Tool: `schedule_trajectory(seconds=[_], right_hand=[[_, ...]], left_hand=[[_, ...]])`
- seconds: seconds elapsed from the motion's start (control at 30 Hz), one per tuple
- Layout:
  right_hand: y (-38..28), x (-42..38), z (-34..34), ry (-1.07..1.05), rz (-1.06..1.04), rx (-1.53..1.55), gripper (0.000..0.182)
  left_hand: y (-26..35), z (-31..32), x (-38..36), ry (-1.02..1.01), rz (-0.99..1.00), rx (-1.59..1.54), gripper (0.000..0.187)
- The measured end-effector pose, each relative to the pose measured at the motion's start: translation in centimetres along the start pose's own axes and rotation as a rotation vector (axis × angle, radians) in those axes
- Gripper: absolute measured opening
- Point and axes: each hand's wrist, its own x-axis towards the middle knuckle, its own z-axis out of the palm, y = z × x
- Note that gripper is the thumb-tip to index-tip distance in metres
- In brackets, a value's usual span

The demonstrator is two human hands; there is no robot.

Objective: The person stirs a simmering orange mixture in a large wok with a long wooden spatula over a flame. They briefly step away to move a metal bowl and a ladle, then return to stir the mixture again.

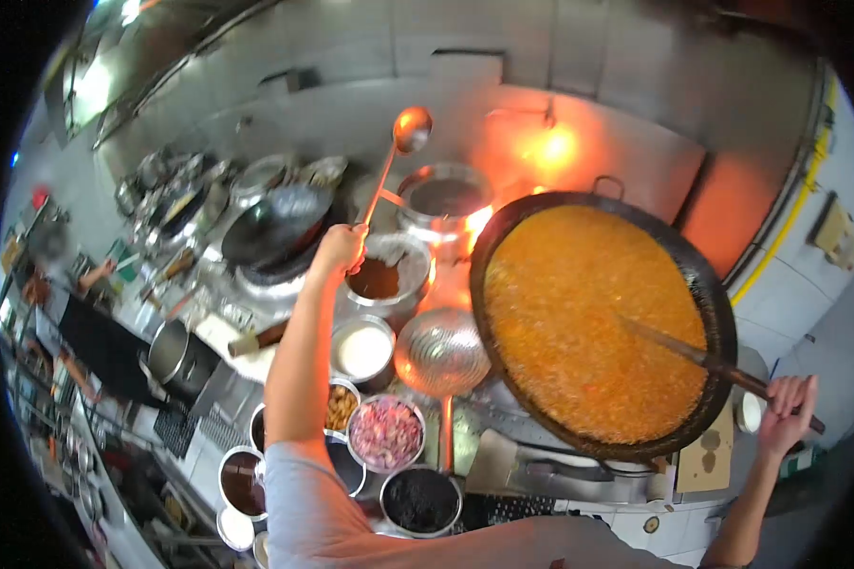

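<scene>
Left of centre, your left hand [340,250] has its fingers closed round the lower end of the ladle's handle, with the ladle [413,130] above them at upper centre; drifting toward the flames [479,226] could scorch your knuckles. On the right, the big wok [721,332] of bubbling stew [579,303] could slop or spit if the paddle [707,360] were jerked; your right hand [786,417] grips its handle at lower right, its far end sunk in stew up and left of your fingers, their tightness unclear.
</scene>
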Motion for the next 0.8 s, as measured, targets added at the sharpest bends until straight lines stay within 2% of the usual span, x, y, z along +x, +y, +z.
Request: schedule_trajectory(seconds=[0.03, 0.07, 0.1, 0.13, 0.17, 0.2, 0.27, 0.37, 0.47, 0.5, 0.63, 0.77, 0.8], right_hand=[[0.0, -0.9, 0.8, 0.027, -0.017, 0.011, 0.042], [0.1, -1.7, 1.9, 0.051, -0.065, -0.033, 0.041], [0.3, -2.5, 2.1, 0.065, -0.086, -0.044, 0.040], [0.5, -3.3, 2.2, 0.079, -0.105, -0.058, 0.040], [0.5, -3.9, 2.5, 0.062, -0.129, -0.071, 0.039], [0.6, -4.4, 2.8, 0.043, -0.143, -0.085, 0.039], [0.7, -5.1, 3.1, 0.085, -0.159, -0.103, 0.039], [0.5, -5.1, 3.0, 0.070, -0.145, -0.122, 0.039], [1.0, -5.1, 2.0, 0.146, -0.150, -0.111, 0.040], [1.1, -5.0, 1.3, 0.137, -0.134, -0.096, 0.040], [1.1, -4.5, 0.6, 0.179, -0.107, -0.053, 0.038], [1.1, -4.5, 0.6, 0.143, -0.108, -0.053, 0.038], [1.1, -4.4, 0.7, 0.119, -0.114, -0.060, 0.038]], left_hand=[[-0.9, 1.7, 5.2, -0.045, -0.006, -0.051, 0.034], [1.7, 4.4, 5.9, 0.016, -0.036, -0.077, 0.033], [0.9, 6.1, 10.1, 0.005, 0.086, -0.016, 0.039], [0.7, 7.6, 14.7, -0.018, 0.095, 0.319, 0.042], [0.3, 9.8, 18.0, 0.015, 0.312, 0.579, 0.043], [4.4, 11.2, 14.8, 0.080, 0.163, 0.529, 0.039], [5.3, 14.9, 17.5, 0.117, 0.051, 0.345, 0.040], [6.3, 16.9, 17.6, -0.033, 0.113, 0.400, 0.044], [2.1, 17.4, 21.3, 0.166, 0.548, 0.492, 0.046], [5.7, 15.8, 16.5, 0.119, 0.568, 0.513, 0.043], [8.6, 13.7, 13.6, 0.061, 0.286, 0.394, 0.041], [7.3, 13.5, 14.7, 0.034, 0.230, 0.501, 0.037], [6.8, 13.8, 15.3, 0.060, 0.360, 0.468, 0.033]])
